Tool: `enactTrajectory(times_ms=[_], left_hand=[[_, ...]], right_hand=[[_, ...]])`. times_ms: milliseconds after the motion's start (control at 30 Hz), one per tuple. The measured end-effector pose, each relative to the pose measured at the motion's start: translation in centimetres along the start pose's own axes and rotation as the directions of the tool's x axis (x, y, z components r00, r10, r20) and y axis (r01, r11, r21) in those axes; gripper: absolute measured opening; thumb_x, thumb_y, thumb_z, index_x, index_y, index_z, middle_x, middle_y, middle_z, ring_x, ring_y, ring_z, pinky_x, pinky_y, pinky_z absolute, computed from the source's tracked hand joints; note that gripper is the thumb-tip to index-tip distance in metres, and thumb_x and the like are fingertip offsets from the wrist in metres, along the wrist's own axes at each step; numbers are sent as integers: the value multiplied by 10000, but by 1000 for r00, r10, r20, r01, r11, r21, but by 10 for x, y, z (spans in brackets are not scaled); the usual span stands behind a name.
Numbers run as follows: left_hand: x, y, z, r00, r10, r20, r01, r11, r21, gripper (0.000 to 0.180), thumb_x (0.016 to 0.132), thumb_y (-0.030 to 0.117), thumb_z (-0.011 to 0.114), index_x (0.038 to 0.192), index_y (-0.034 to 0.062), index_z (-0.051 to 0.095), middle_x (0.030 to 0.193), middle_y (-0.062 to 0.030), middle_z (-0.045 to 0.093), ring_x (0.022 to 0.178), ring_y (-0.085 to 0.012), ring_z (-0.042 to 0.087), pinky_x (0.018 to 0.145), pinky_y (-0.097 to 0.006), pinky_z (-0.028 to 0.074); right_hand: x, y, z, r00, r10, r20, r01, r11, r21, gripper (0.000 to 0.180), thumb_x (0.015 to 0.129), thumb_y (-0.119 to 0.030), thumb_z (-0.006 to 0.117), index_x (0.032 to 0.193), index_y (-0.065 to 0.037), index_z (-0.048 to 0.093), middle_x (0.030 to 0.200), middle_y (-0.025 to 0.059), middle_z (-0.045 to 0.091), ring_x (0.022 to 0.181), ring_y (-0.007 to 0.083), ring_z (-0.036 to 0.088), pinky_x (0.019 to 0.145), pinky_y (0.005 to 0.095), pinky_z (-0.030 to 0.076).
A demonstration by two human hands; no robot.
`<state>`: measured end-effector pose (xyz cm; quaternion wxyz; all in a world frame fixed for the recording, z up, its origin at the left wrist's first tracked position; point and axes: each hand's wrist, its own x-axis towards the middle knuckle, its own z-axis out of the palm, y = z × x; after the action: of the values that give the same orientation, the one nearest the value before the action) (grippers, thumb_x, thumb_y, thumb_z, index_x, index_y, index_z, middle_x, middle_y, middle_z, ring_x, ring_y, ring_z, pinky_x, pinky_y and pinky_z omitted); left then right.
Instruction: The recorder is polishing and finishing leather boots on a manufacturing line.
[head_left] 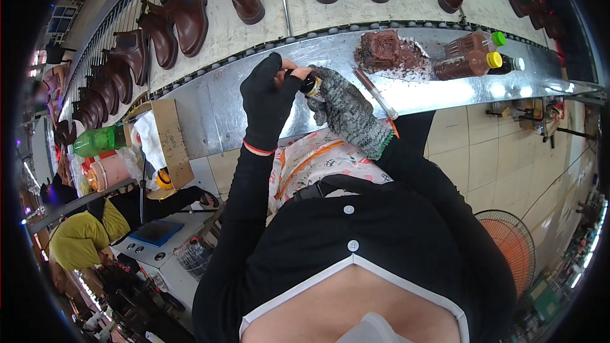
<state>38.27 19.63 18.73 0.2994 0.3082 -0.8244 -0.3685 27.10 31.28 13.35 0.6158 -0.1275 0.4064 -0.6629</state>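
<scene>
A small dark bottle (311, 86) with a yellowish label is between my hands, above the near edge of the metal ledge. My right hand (348, 105), in a grey knitted glove with a green cuff, wraps round its body. My left hand (270, 94) wears a black glove with bare fingertips, which pinch the bottle's dark top end. Whether the cap is on or loose is hidden by the fingers. Just right of the right hand, a brush-like tool (376, 93) with a brown handle and pale end lies on the ledge.
Brown boots (190, 16) line the conveyor (279, 6) beyond the metal ledge (210, 121). A reddish-brown stained sponge-like block (384, 49) sits on foil, beside several bottles (467, 65). At left are a cardboard box (173, 140) and green bottle (98, 141); an orange fan (508, 241) stands at right.
</scene>
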Motion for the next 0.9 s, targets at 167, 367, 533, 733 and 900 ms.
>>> enactTrajectory(times_ms=[167, 367, 533, 733, 900], left_hand=[[3, -1, -9, 979, 9, 203, 60, 942, -330, 164, 889, 122, 625, 1028, 35, 616, 785, -67, 562, 669, -133, 538, 606, -268, 438], [3, -1, -3, 979, 179, 102, -169, 981, -93, 126, 907, 88, 570, 1004, 25, 621, 788, -15, 577, 670, -92, 502, 636, -235, 420], [-3, -11, -1, 992, -94, -84, 72, 969, -235, 77, 892, 99, 629, 901, 24, 614, 734, -14, 585, 663, -65, 511, 617, -212, 418], [-2, -62, 0, 915, -78, 396, 399, 319, -860, 305, 968, 267, 562, 1164, 36, 524, 885, -71, 571, 729, -148, 547, 677, -283, 464], [-16, -82, 27, 909, -16, 417, 412, -118, -903, 337, 979, 317, 527, 1232, 94, 519, 951, -96, 543, 886, -205, 542, 814, -372, 464]], right_hand=[[0, 1, -2, 1000, -30, 5, 30, 999, 14, 363, 977, -160, 549, 1317, -58, 474, 897, 3, 557, 703, 59, 517, 605, 215, 461], [1, 2, -6, 998, -34, 45, 32, 998, 47, 368, 978, -136, 542, 1330, -56, 468, 926, 8, 559, 727, 58, 531, 608, 209, 467], [5, 9, -11, 997, -73, -25, 76, 992, 101, 408, 979, -267, 538, 1325, -60, 482, 978, 32, 605, 729, 78, 575, 614, 219, 508], [6, 7, -21, 996, -77, 54, 59, 956, 288, 437, 972, -303, 546, 1337, -76, 468, 1041, 33, 612, 777, 93, 589, 596, 235, 522], [-3, -2, -21, 997, -69, -26, 73, 963, 258, 462, 953, -311, 578, 1328, -61, 473, 1040, 31, 609, 784, 88, 582, 579, 233, 516]])
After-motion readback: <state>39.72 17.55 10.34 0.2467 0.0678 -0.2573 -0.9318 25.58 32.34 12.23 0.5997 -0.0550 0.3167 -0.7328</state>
